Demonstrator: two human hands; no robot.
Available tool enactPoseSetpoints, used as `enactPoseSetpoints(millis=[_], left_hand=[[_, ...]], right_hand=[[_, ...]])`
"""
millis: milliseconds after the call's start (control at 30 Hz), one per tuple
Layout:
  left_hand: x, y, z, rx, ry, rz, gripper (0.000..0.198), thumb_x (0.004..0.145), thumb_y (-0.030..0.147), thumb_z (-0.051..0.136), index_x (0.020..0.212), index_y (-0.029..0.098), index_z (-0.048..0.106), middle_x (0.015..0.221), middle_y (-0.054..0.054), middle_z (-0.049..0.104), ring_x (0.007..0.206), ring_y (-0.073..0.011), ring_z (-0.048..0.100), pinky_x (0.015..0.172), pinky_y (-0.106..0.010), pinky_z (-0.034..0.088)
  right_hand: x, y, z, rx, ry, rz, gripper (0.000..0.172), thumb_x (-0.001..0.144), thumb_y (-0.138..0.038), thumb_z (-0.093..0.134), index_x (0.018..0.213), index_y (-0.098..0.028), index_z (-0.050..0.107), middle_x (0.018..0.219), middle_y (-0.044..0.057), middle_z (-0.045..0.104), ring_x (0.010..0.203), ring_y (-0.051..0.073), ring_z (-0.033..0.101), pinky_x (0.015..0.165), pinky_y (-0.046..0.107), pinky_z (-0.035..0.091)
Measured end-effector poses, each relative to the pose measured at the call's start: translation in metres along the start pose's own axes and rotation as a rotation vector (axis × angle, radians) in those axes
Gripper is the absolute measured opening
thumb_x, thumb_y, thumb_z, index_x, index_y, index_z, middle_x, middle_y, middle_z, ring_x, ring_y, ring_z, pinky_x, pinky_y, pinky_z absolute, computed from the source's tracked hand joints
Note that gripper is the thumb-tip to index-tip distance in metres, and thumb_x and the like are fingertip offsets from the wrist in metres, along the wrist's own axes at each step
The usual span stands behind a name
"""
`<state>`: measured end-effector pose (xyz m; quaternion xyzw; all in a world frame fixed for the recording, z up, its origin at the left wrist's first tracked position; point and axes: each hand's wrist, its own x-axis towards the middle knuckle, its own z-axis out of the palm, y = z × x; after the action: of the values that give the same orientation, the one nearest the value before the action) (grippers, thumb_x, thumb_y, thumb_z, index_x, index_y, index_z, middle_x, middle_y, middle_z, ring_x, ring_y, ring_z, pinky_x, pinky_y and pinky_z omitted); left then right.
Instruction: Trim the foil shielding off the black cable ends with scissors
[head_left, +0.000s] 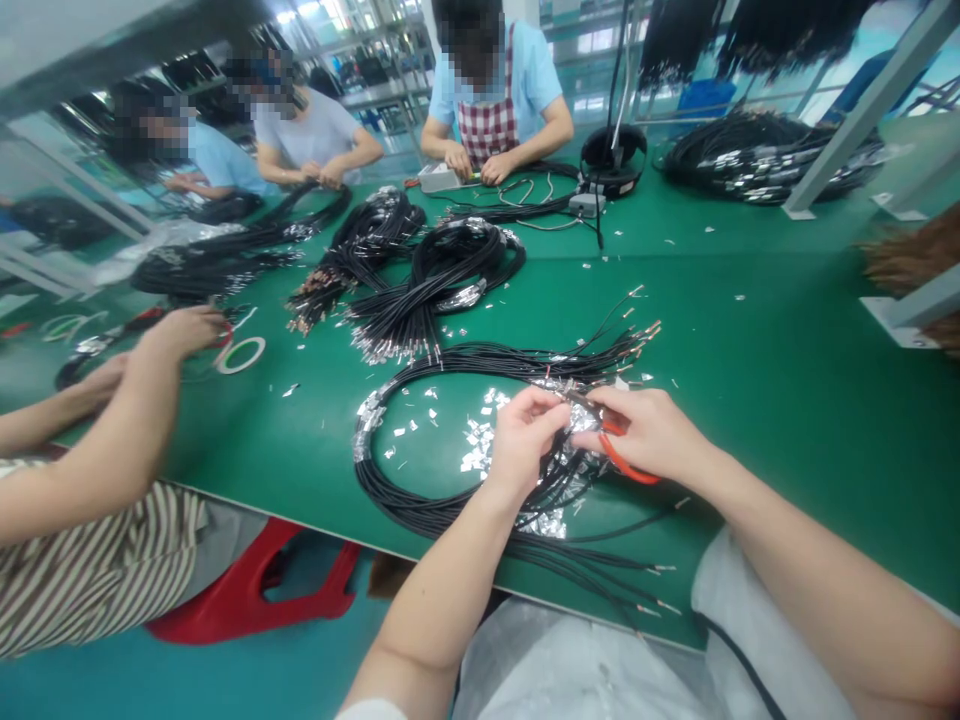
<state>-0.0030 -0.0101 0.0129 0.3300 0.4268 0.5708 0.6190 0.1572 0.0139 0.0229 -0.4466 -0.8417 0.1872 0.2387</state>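
My left hand (526, 440) and my right hand (637, 430) meet above a coil of black cables (397, 495) lying on the green work table (780, 350). My left hand pinches a cable end wrapped in silver foil (579, 415). My right hand grips orange-handled scissors (626, 462), with the blades hidden behind my fingers. Metal-tipped cable ends (637, 340) fan out beyond my hands. Small silver foil scraps (480, 445) lie scattered inside the coil, close under my left hand.
Several bundled black cable coils (442, 280) lie farther along the green table. Across it, a co-worker's hands (465, 160) work at a small device. On my left, a co-worker's striped sleeve (90, 520) and hands reach near a tape roll (240, 355). A red stool (255, 590) stands below the table edge.
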Motion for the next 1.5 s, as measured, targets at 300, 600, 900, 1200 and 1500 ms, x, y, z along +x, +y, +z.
enactPoseSetpoints(millis=[300,600,900,1200,1500], left_hand=[[0.0,-0.004,0.0,0.017,-0.012,-0.005,0.026,0.057,0.026,0.077,0.065,0.014,0.054,0.049,0.005,0.051,0.033,0.0009,0.027,0.033,-0.015,0.013],[-0.001,-0.002,0.0,-0.003,0.094,0.106,0.025,0.059,0.029,0.075,0.068,0.015,0.056,0.052,0.005,0.052,0.034,0.0009,0.025,0.033,-0.015,0.012],[-0.006,-0.018,0.004,0.222,0.007,0.128,0.019,0.062,0.025,0.074,0.064,0.015,0.058,0.049,0.007,0.046,0.041,-0.0027,0.034,0.041,-0.017,0.025],[-0.007,-0.018,0.005,0.185,-0.047,0.091,0.018,0.063,0.026,0.073,0.066,0.014,0.06,0.052,0.004,0.055,0.04,-0.0021,0.034,0.04,-0.017,0.023],[-0.007,-0.006,0.001,-0.049,-0.386,-0.258,0.024,0.068,0.032,0.07,0.07,0.012,0.057,0.059,-0.001,0.06,0.032,0.002,0.023,0.033,-0.016,0.009]], right_hand=[[-0.001,-0.003,-0.008,-0.05,-0.074,0.006,0.036,0.073,-0.052,0.062,0.082,-0.018,0.066,0.054,0.0,0.057,0.047,0.012,0.047,0.049,0.023,0.03],[0.003,0.011,-0.009,0.184,-0.033,0.099,0.028,0.072,-0.044,0.064,0.081,-0.017,0.066,0.059,0.0,0.06,0.052,0.013,0.05,0.052,0.025,0.036],[0.0,-0.027,0.007,0.858,0.363,0.19,0.016,0.07,-0.022,0.067,0.077,-0.02,0.053,0.073,-0.001,0.06,0.066,0.013,0.056,0.064,0.028,0.046],[0.0,-0.027,0.009,0.993,0.37,0.215,0.019,0.068,-0.017,0.066,0.074,-0.02,0.048,0.069,-0.003,0.056,0.062,0.01,0.054,0.06,0.025,0.047],[0.001,-0.019,0.012,1.248,0.171,0.257,0.028,0.069,-0.024,0.069,0.078,-0.022,0.043,0.072,-0.005,0.057,0.047,0.008,0.055,0.044,0.024,0.046]])
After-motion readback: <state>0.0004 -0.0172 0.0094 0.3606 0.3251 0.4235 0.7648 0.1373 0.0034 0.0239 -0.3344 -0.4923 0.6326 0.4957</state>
